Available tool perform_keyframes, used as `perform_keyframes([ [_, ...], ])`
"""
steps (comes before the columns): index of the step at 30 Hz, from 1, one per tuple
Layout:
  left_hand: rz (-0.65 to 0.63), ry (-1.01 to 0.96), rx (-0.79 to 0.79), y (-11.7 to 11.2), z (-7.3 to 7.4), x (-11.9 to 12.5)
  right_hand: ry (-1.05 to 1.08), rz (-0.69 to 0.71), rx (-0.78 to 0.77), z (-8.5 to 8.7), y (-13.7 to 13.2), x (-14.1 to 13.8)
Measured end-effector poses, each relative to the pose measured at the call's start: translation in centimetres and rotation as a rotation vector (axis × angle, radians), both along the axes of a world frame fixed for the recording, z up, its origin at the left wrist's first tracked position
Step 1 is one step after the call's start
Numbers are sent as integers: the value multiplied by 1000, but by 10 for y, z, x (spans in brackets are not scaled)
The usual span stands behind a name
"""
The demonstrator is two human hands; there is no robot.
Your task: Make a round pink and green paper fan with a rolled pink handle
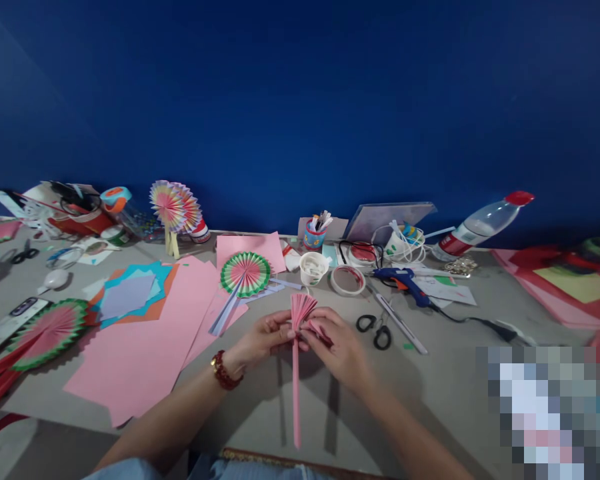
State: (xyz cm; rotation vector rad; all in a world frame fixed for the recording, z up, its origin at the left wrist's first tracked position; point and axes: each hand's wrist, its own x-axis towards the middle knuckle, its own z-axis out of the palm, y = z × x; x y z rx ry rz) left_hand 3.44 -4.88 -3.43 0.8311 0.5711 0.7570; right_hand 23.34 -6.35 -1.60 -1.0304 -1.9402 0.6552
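Between my two hands is a pink pleated paper fan point(303, 304), its folds spreading at the top and a long pink strip hanging straight down below. My left hand point(273, 335), with a dark red beaded bracelet on the wrist, pinches the fan at its narrow middle. My right hand point(337, 343) grips the pleats from the other side, fingers closed around the paper. Just beyond the hands lies a finished round fan point(245, 274) with a pink centre, green edge and pale purple handle strips. Black-handled scissors point(374, 331) rest to the right of my right hand.
Pink paper sheets point(135, 360) and a stack of coloured paper point(133, 293) spread to the left. A blue glue gun point(407, 283), a utility knife point(400, 323), a tape roll point(348, 281) and a white cup point(314, 268) sit behind. A plastic bottle point(480, 227) leans near the blue wall.
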Motion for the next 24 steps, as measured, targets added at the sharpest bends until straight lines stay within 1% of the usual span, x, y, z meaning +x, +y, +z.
perform_keyframes([
  [5, 0, 4, 37, -1, 0, 3, -7, -8, -14, 2, -1, -1],
  [9, 21, 5, 13, -2, 2, 4, 6, 24, -50, 4, 0, 1],
  [15, 3, 7, -9, -3, 2, 3, -26, 67, -120, 6, 1, 3],
  [19, -10, 14, -2, -3, 1, 2, 14, 77, -90, 7, 2, 4],
  [24, -13, 2, 42, -3, -1, 2, -8, 60, -66, 10, 1, 3],
])
